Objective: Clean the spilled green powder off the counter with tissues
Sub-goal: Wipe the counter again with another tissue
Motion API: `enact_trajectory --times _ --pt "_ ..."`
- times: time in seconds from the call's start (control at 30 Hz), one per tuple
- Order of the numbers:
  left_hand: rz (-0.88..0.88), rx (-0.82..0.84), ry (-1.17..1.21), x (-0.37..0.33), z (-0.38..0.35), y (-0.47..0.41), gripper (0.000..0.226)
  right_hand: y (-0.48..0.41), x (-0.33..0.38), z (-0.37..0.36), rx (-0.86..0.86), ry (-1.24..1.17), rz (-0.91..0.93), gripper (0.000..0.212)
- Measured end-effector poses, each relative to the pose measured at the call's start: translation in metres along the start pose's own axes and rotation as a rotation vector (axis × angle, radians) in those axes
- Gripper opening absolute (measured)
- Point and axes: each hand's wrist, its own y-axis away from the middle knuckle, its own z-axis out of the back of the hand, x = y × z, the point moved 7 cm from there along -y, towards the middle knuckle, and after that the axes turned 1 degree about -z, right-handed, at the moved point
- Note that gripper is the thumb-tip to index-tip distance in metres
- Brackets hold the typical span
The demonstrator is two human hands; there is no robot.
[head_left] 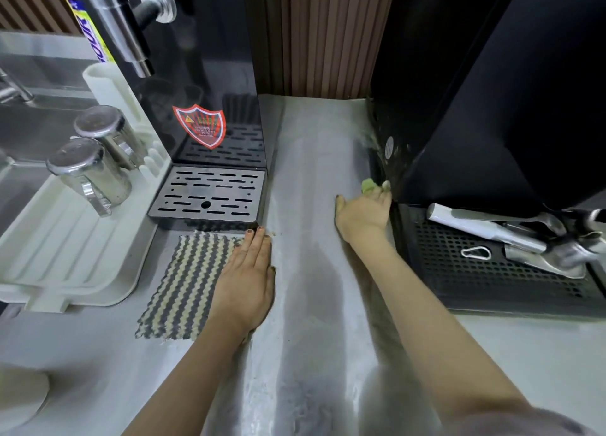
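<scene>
Two bare forearms reach forward over the grey counter [311, 304]. The left hand [249, 271] lies flat on it, fingers straight and together, its outer edge overlapping a striped cloth [183, 285]; just beyond its fingertips sits a slotted drip tray [210, 194].

The right hand [364, 212] has its fingers curled over a green-stained tissue [369, 185], pressing the wad against the foot of the black machine [475, 124] on its right. Green powder [373, 139] shows as a faint smear and specks low on that machine's side, beyond the fingertips, beside a round white label [389, 147] too small to read.

Far beyond the left hand, a red shield sticker [200, 125] carries a warning triangle and illegible print, and a yellow-and-blue packet [88, 25] shows the letters "OUR".
</scene>
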Motion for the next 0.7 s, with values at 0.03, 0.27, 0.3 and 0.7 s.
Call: enact_trajectory --times 0.03,0.27,0.3,0.7 --pt "0.0 0.0 0.001 0.0 0.0 0.0 0.07 0.017 -0.002 -0.007 0.002 -0.007 0.002 0.069" --pt "-0.002 0.0 -0.034 0.002 -0.003 -0.001 0.07 0.075 -0.011 -0.025 0.033 0.003 0.015 0.073" --pt "-0.004 0.002 -0.036 0.001 -0.003 -0.001 0.07 0.063 -0.008 -0.018 0.013 -0.029 0.033 0.07" --pt "-0.021 -0.014 -0.054 0.002 -0.003 -0.001 0.071 0.086 -0.026 -0.031 -0.052 -0.04 0.07 0.069"
